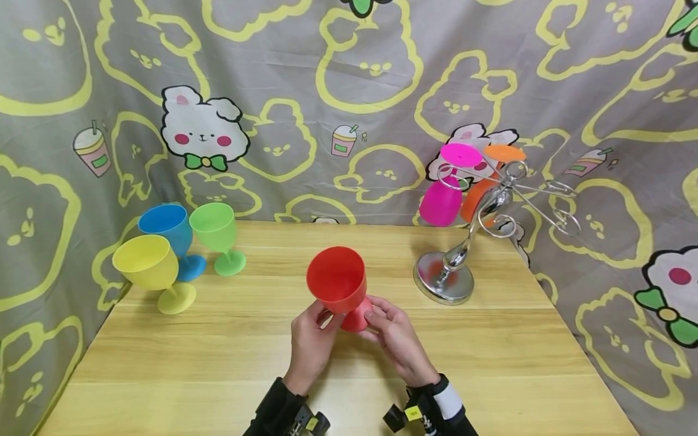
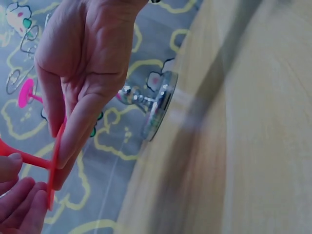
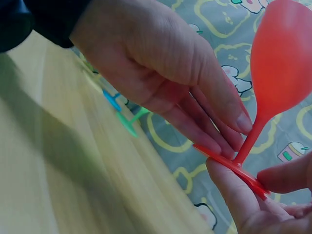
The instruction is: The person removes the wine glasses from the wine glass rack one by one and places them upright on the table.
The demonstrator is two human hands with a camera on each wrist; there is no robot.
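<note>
A red plastic goblet (image 1: 336, 275) is held between both hands over the middle of the table, its mouth tipped toward me. My right hand (image 1: 400, 339) pinches the round foot, thumb on top and fingers underneath; the left wrist view shows this same right hand (image 2: 87, 73) from across. On the other side, my left hand (image 1: 312, 342) has its thumb at the stem and its fingers by the edge of the foot. In the right wrist view, the left hand (image 3: 161, 73) reaches in from the upper left, the red goblet (image 3: 282, 58) rising beyond its fingertips.
A yellow goblet (image 1: 146, 263), a blue goblet (image 1: 166, 224) and a green goblet (image 1: 214, 227) stand upright at the left. At the right is a silver stand (image 1: 444, 281) with ringed arms; a magenta goblet (image 1: 440, 203) and an orange goblet (image 1: 504, 153) hang upside down there.
</note>
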